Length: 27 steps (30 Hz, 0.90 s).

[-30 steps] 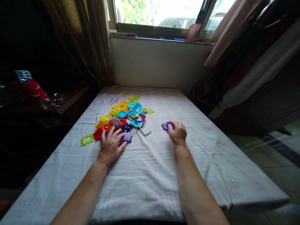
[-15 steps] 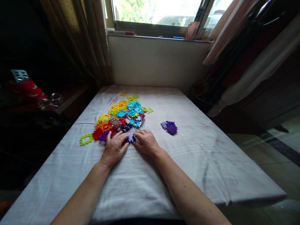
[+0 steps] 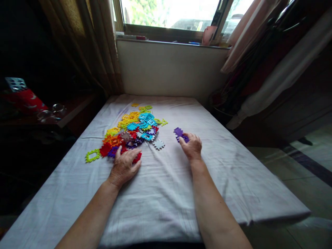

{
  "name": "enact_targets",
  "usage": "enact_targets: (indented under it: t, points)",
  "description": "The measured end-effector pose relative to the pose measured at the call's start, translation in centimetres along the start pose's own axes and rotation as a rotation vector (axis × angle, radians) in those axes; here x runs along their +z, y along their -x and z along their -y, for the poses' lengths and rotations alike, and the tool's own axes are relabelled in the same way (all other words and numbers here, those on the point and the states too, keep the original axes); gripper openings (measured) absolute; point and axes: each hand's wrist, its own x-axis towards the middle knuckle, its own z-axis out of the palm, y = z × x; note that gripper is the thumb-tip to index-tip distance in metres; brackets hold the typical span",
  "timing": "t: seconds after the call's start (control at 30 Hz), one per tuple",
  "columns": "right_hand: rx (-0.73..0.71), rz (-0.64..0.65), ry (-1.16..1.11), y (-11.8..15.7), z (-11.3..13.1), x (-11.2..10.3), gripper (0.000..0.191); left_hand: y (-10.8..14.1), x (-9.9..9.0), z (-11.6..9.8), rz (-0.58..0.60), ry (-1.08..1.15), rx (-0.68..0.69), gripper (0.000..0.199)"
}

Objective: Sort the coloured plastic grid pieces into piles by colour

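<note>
A heap of colourful notched puzzle pieces lies left of centre on a cloth-covered table. My left hand rests at the heap's near edge with fingers apart, over a red piece. Purple pieces lie to the right, apart from the heap. My right hand is at them, thumb and fingers around their near side; its fingertips are partly hidden, so its hold is unclear. Between the hands and further back is a pale grey piece. A lime green frame piece sits at the heap's left.
The white cloth has wrinkles. Beyond the table are a wall and a window sill with a pink cup. Glasses and a red item stand on a dark side surface at left. Clothes hang at right.
My right hand has moved right, from beside my left hand to the purple pieces. The dark-and-lilac piece between my hands no longer shows there. The pale grey piece is uncovered.
</note>
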Motion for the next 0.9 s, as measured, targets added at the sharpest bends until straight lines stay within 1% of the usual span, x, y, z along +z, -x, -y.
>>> enact_targets:
  t: [0.07, 0.13, 0.2, 0.27, 0.33, 0.43, 0.57, 0.63, 0.7, 0.77, 0.83, 0.9]
  points:
    - [0.18, -0.054, 0.049, -0.8, -2.1, -0.5, 0.029, -0.2, -0.3, 0.0, -0.026, 0.006, 0.007, 0.031]
    - [0.304, -0.059, 0.072, -1.1, -3.6, -0.7, 0.03, -0.4, -0.8, 0.6, -0.083, -0.001, -0.017, 0.028]
    - [0.383, -0.03, 0.085, -1.1, -4.2, -0.8, 0.029, -0.6, -1.6, 2.0, -0.163, -0.04, -0.091, 0.027]
    - [0.434, 0.005, 0.102, -1.0, -4.2, -0.8, 0.03, -0.5, -2.6, 3.7, -0.23, -0.103, -0.201, 0.028]
    - [0.454, 0.027, 0.117, -0.9, -3.9, -0.9, 0.032, -0.1, -3.4, 5.4, -0.251, -0.169, -0.303, 0.031]
    - [0.457, 0.027, 0.121, -0.8, -3.4, -1.0, 0.034, 0.5, -4.0, 6.6, -0.192, -0.247, -0.388, 0.039]
    - [0.429, -0.003, 0.107, -0.8, -3.0, -0.9, 0.033, 1.0, -3.9, 6.2, -0.061, -0.307, -0.432, 0.051]
    - [0.394, -0.036, 0.087, -0.7, -2.9, -0.8, 0.031, 1.0, -3.7, 5.9, -0.042, -0.316, -0.418, 0.051]
    - [0.347, -0.076, 0.057, -0.7, -2.9, -0.5, 0.03, 1.0, -3.6, 5.8, -0.07, -0.312, -0.385, 0.047]
    - [0.287, -0.124, 0.017, -0.7, -2.8, -0.2, 0.028, 0.8, -3.5, 5.7, -0.13, -0.29, -0.343, 0.043]
    - [0.212, -0.173, -0.022, -0.7, -2.6, 0.2, 0.027, 0.7, -3.5, 5.6, -0.18, -0.248, -0.297, 0.039]
    - [0.124, -0.195, -0.059, -0.5, -2.1, 0.6, 0.027, 0.5, -3.4, 5.3, -0.196, -0.181, -0.262, 0.033]
